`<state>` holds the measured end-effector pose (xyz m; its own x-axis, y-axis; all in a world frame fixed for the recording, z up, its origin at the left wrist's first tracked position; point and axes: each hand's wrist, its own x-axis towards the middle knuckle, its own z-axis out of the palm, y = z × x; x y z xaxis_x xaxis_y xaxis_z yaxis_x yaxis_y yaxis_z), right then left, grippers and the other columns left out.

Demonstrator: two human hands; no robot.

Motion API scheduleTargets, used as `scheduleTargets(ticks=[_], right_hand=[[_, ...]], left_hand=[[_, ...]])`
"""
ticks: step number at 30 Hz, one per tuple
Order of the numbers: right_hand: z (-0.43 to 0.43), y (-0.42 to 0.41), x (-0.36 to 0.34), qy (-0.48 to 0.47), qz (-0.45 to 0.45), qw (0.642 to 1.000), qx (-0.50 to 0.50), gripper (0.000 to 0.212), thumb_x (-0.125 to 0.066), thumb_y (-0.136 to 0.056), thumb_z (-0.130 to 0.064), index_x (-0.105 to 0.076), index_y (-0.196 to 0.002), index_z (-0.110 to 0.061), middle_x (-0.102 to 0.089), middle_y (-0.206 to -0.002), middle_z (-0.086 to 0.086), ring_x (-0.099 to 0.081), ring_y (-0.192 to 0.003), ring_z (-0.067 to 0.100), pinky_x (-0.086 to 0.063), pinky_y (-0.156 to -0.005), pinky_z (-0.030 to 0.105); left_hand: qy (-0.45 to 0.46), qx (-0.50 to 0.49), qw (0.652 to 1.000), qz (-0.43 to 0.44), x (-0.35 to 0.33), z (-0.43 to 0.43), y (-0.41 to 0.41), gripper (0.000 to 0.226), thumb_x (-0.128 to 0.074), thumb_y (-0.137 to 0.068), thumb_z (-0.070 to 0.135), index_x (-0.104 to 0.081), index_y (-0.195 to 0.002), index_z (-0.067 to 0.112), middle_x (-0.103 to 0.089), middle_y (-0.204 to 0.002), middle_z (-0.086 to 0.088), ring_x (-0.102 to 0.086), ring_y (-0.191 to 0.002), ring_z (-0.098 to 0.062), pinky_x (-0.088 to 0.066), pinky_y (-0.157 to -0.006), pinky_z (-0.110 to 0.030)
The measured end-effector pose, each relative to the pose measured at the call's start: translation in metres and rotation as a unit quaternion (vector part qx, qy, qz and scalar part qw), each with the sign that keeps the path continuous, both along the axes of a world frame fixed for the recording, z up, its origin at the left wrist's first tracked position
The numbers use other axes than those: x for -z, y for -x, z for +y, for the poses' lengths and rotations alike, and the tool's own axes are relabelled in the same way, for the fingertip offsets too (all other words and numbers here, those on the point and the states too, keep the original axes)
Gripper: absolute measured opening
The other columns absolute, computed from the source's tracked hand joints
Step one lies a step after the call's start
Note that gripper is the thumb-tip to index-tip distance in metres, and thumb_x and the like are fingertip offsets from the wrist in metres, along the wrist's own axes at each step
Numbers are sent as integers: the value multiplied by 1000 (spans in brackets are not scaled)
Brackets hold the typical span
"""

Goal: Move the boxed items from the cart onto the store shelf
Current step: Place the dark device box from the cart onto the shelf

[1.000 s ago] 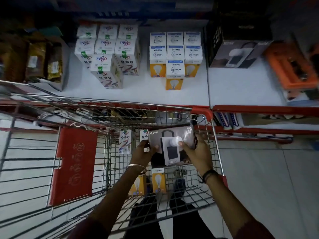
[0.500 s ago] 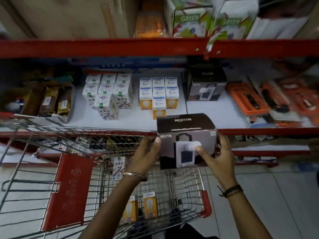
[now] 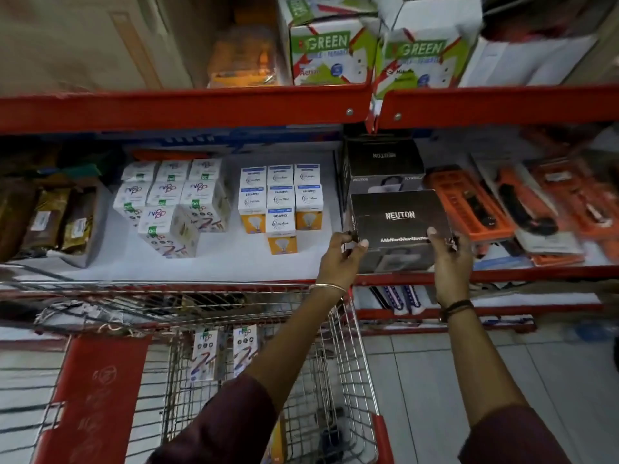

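Note:
I hold a dark Neuton box (image 3: pixel 400 219) between both hands at the front of the white store shelf (image 3: pixel 234 259). My left hand (image 3: pixel 340 259) grips its left side and my right hand (image 3: pixel 450 259) grips its right side. It sits just in front of a second Neuton box (image 3: pixel 382 162) standing deeper on the shelf. The wire cart (image 3: pixel 335 380) is below me. Two small white boxes (image 3: pixel 222 353) lean against its far wall.
White patterned boxes (image 3: pixel 170 202) and bulb boxes (image 3: pixel 279 199) stand in rows to the left on the shelf. Orange blister packs (image 3: pixel 485 205) lie to the right. Brown packets (image 3: pixel 50 219) fill the far left. A red beam (image 3: pixel 201 105) carries the upper shelf with green boxes (image 3: pixel 321 51).
I have lifted the Neuton box out of the cart and carried it up and to the right onto the shelf's front edge. My view has tilted upward.

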<state>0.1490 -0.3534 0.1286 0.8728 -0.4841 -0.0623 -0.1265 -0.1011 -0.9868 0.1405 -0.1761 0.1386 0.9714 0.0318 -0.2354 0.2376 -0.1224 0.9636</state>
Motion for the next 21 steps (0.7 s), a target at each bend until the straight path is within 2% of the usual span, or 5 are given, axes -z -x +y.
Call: scheduleTargets(ticks=[4,9,15,18,21], right_hand=[[-8,-25,18,30,22,999,-7,24,-62,-86,-39,-55,-103,-26,-57,-102,-8,-52,-100,14,-43,-91,32],[-3,-35,15,70,4,997,13,35,-62,-87,-35,-55,-114,-13,-52,-107,-3,-48,-97,12,-40,-88,30],[14,-10,12,168,13,985,45,65,-57,-84,-53,-37,-136,-21,-30,-149,11,-37,-133,27,-36,-107,45],[39,27,8,211,-30,976,42,54,-58,-85,-47,-45,-128,-17,-39,-140,11,-38,-127,20,-39,-106,52],[78,74,18,193,-48,979,-41,44,-56,-85,-40,-53,-118,-12,-51,-125,12,-47,-119,22,-41,-102,41]], left_hand=[[0,-21,1000,1,19,-10,-26,29,-56,-90,25,-50,-110,4,-58,-101,-6,-54,-89,-20,-45,-79,-31],[-18,-20,1000,8,28,-13,-43,29,-52,-92,28,-49,-112,7,-61,-109,-12,-53,-90,-22,-41,-79,-29],[-16,35,997,-60,12,7,-11,36,-51,-93,24,-47,-127,14,-54,-131,-6,-48,-120,-15,-42,-96,-26],[-44,40,987,-151,9,44,32,40,-51,-92,26,-47,-130,13,-54,-131,-1,-52,-118,-7,-46,-92,-13],[-115,44,977,-176,35,95,78,45,-48,-90,35,-51,-126,9,-59,-125,-6,-57,-112,-8,-44,-90,-7]])
